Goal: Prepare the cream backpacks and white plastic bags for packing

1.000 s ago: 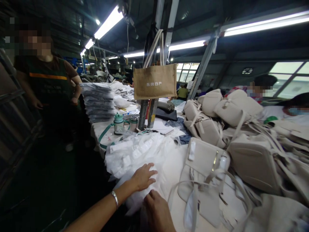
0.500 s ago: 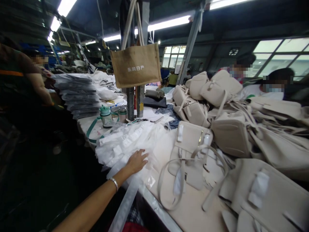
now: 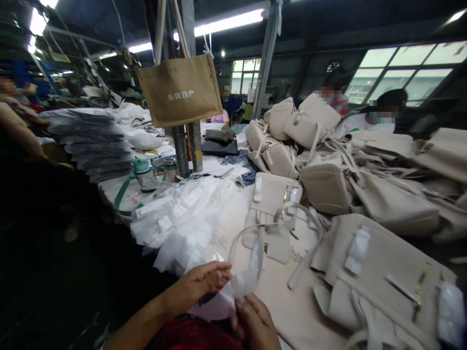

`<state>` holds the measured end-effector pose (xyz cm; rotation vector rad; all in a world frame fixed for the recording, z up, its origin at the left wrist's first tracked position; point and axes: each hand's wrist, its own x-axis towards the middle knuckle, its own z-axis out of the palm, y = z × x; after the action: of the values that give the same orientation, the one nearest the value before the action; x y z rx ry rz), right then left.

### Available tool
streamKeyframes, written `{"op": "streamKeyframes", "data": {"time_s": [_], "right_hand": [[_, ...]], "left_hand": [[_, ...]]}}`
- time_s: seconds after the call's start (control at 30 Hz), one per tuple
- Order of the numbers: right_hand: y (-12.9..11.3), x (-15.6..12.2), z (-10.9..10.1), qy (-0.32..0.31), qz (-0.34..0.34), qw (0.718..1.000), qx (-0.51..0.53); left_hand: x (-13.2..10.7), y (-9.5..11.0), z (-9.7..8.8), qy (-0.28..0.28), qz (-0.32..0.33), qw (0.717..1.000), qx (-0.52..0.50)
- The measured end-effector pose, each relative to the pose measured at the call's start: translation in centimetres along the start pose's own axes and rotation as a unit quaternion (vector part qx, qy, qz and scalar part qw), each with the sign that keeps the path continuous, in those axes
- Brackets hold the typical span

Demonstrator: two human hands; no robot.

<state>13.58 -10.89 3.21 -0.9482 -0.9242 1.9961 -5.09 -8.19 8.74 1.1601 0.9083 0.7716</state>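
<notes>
Close to my body, a thin white translucent wrapping sheet (image 3: pixel 245 283) is stretched between my two hands. My left hand (image 3: pixel 208 283) grips its left part with the fingers pressed together; the thumb side is partly hidden. Lower right, my right hand (image 3: pixel 255 318) pinches the sheet's lower edge between thumb and fingers. Just beyond the left hand lies a loose heap of similar white sheets (image 3: pixel 182 221). Right of the hands, an unfinished beige handbag (image 3: pixel 272 243) with a looped strap lies flat on the table, white wrapping around some of its parts.
Another beige bag (image 3: pixel 372 262) lies at the right front, and a large pile of beige bags (image 3: pixel 324 187) rises behind. A green-lidded bottle (image 3: pixel 142 172) stands by a post, where a brown tote (image 3: pixel 178 92) hangs. Stacked wrapped pieces (image 3: pixel 95 143) sit left. Other people work beyond.
My left hand has drawn back from the white heap towards my body and now grips a sheet. My right hand has come into view, holding it too. The view has swung to the right.
</notes>
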Motion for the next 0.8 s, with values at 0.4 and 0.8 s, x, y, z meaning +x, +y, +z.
{"op": "streamKeyframes", "data": {"time_s": [0.4, 0.8], "right_hand": [[5.6, 1.6, 0.0, 0.079, -0.091, 0.980, -0.158], [2.4, 5.1, 2.8, 0.085, -0.114, 0.908, -0.395]], "left_hand": [[-3.8, -5.2, -0.5, 0.049, -0.137, 0.983, 0.113], [-7.7, -5.9, -2.4, -0.012, -0.070, 0.957, 0.281]]}}
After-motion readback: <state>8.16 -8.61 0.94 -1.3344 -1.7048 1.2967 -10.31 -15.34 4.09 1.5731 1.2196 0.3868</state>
